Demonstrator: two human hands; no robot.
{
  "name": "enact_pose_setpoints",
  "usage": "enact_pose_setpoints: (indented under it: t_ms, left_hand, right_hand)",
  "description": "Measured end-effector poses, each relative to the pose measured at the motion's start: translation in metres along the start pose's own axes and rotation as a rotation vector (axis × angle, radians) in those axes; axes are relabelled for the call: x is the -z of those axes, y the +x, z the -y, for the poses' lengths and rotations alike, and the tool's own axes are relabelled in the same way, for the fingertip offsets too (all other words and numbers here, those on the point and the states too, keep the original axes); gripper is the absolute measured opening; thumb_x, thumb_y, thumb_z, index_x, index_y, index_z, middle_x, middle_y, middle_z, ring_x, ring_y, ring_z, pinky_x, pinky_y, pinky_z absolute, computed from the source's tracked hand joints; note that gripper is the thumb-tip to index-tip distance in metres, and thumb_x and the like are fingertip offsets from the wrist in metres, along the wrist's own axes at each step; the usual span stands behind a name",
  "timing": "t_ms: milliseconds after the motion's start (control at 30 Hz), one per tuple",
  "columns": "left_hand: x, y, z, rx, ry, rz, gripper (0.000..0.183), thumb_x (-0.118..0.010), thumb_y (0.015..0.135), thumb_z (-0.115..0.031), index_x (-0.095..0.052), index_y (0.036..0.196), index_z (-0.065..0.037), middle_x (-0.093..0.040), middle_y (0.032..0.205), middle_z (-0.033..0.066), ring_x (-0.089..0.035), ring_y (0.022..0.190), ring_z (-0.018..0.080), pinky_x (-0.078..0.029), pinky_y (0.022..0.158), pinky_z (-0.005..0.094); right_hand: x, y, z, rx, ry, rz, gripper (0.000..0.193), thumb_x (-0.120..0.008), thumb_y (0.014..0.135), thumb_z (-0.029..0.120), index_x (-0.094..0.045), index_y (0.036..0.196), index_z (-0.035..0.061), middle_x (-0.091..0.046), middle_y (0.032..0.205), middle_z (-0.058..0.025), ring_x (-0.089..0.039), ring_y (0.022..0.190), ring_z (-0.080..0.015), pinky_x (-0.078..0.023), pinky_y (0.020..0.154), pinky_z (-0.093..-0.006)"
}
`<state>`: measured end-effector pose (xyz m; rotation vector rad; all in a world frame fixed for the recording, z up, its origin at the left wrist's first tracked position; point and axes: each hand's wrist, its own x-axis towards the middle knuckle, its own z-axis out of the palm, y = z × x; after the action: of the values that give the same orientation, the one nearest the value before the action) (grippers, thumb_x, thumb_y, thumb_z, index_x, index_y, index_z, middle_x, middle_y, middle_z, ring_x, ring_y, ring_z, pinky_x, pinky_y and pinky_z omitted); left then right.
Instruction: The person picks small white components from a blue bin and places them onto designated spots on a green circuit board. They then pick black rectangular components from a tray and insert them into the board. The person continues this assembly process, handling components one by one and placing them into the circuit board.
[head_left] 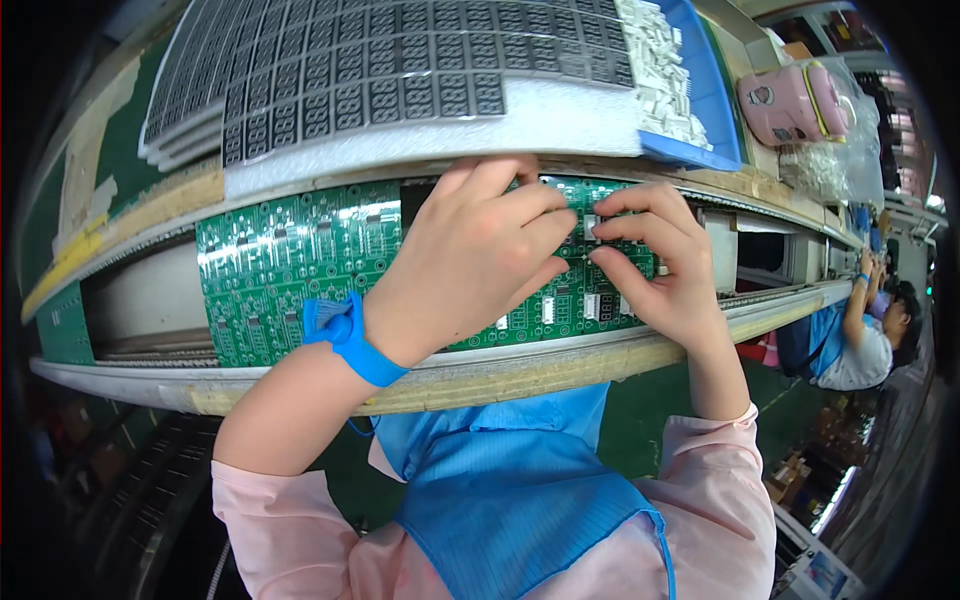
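My left hand [480,255] reaches over a green circuit board [545,335], its fingers curled and its thumb close to the index finger. Whatever lies between those fingertips is hidden. At the board's far side, the fingertips of my right hand [660,260] close around a small white connector [590,228]. Nearer me on this board stand another white connector [548,310] and a dark digit display [607,306]. A second green board [290,250] lies to the left, partly behind my left wrist, which wears a blue strap [345,335].
Beyond the boards lies white foam [570,115] with rows of digit displays [400,60]. A blue bin [715,60] holds loose white connectors [660,75]. A pink case [790,105] sits at the right. The track has a front rail [500,385]. Another person [865,350] works farther right.
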<state>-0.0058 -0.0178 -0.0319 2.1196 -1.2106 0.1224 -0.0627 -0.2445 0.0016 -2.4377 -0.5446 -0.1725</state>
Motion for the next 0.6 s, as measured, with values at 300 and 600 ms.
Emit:
enact_pose_setpoints:
  t_ms: [300, 600]
  left_hand:
    - [-0.005, 0.014, -0.009, -0.011, 0.056, -0.035, 0.02, -0.083, 0.071, -0.008, -0.077, 0.09, -0.005, -0.072, 0.102, 0.0028, -0.061, 0.097, 0.0273, -0.049, 0.083, 0.039]
    - [-0.009, 0.018, -0.016, -0.021, 0.084, -0.015, 0.02, -0.084, 0.07, 0.002, -0.073, 0.087, -0.001, -0.075, 0.1, 0.0111, -0.069, 0.093, 0.029, -0.056, 0.079, 0.037]
  right_hand:
    - [-0.005, -0.029, -0.006, -0.07, -0.136, -0.057, 0.044, -0.074, 0.086, 0.016, -0.061, 0.126, 0.0031, -0.065, 0.127, -0.0151, -0.059, 0.124, -0.0332, -0.045, 0.107, -0.0477]
    - [-0.022, -0.033, -0.016, -0.077, -0.063, -0.145, 0.048, -0.072, 0.087, 0.022, -0.058, 0.128, 0.0012, -0.065, 0.127, -0.016, -0.06, 0.123, -0.032, -0.042, 0.11, -0.0501]
